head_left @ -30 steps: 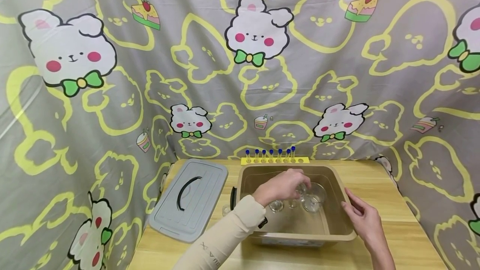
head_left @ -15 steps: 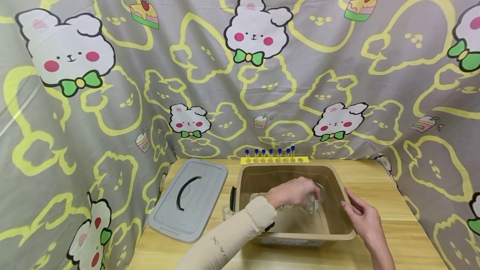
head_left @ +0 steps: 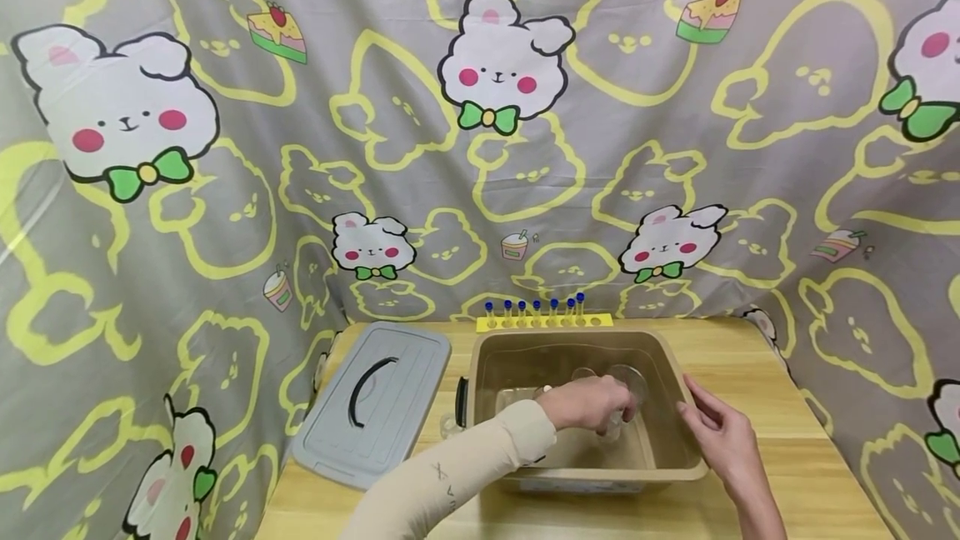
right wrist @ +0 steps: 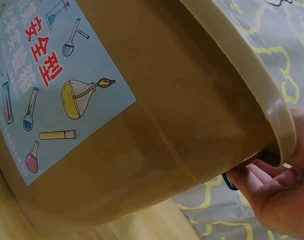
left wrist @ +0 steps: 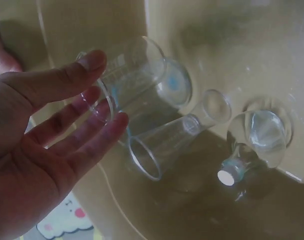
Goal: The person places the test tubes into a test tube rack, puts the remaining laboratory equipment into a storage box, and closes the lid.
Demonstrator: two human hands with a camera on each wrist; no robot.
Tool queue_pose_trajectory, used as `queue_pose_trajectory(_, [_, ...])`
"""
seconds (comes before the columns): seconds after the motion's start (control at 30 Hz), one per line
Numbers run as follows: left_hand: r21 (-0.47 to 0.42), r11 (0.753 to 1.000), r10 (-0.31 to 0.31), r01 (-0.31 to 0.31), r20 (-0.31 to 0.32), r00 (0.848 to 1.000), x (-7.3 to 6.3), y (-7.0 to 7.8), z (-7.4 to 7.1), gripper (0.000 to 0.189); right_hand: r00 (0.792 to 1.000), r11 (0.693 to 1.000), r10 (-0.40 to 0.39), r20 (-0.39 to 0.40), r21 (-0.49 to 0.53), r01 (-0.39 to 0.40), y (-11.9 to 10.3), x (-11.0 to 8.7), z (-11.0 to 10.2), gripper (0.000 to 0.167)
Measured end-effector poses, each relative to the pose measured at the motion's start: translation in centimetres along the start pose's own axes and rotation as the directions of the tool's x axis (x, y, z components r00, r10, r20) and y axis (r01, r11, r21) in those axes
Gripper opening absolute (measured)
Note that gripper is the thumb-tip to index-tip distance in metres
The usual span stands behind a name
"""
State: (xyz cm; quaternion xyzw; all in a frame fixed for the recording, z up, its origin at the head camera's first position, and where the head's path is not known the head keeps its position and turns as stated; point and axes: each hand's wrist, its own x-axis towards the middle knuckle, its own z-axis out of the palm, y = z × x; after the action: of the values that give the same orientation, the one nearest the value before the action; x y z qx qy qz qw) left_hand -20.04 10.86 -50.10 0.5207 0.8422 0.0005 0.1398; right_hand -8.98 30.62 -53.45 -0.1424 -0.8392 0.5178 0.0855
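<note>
In the head view my left hand (head_left: 588,402) reaches down into a brown plastic bin (head_left: 510,470). The left wrist view shows its thumb and fingers around the rim of a clear glass beaker (left wrist: 137,67), which lies tilted. Beside that beaker, a cone-shaped glass vessel (left wrist: 164,142) points its wide mouth toward the hand. Farther along the bin floor is a round glass vessel with a white-ended neck (left wrist: 256,135). My right hand (head_left: 723,436) holds the bin's right rim, its fingers tucked under the lip in the right wrist view, near a black handle (right wrist: 230,181).
A grey lid (head_left: 375,407) with a black handle lies left of the bin. Behind it stands a yellow rack (head_left: 543,322) of blue-capped tubes. A small glass piece (head_left: 450,426) sits by the bin's left side. Patterned cloth (head_left: 420,190) surrounds the wooden table (head_left: 750,357).
My left hand has moved rightward and then toward the near side inside the bin. My right hand stays on the rim. The head view has shifted slightly.
</note>
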Motion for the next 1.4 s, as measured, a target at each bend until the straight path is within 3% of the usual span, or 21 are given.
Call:
queue_pose_trajectory(0.2, [0.023, 1.000, 0.007, -0.008, 0.052, 0.999, 0.5, 0.1, 0.7, 0.036, 1.000, 1.000, -0.017, -0.013, -0.007, 0.017, -0.2, 0.1, -0.1, 0.054])
queue_pose_trajectory(0.4, [0.125, 0.988, 0.077, -0.087, 0.078, 0.994, 0.8, 0.0, 1.7, 0.035, 1.000, 1.000, -0.008, -0.006, 0.010, 0.008, -0.1, 0.1, 0.0, 0.054])
queue_pose_trajectory(0.87, [0.211, 0.968, 0.129, -0.135, 0.039, 0.991, 1.7, 0.5, 3.2, 0.028, 1.000, 0.999, -0.018, -0.017, 0.038, 0.018, 0.1, 0.2, 0.1, 0.051])
queue_pose_trajectory(1.07, [0.168, 0.972, 0.157, -0.164, 0.055, 0.986, 1.9, 0.3, 3.8, 0.028, 1.000, 0.999, -0.012, -0.012, 0.039, 0.012, 0.1, 0.4, 0.2, 0.050])
queue_pose_trajectory(1.4, [0.132, 0.986, 0.092, -0.107, 0.110, 0.990, 2.0, 0.6, 4.2, 0.033, 1.000, 0.999, -0.004, -0.002, 0.033, 0.004, 0.0, 0.3, 0.1, 0.052])
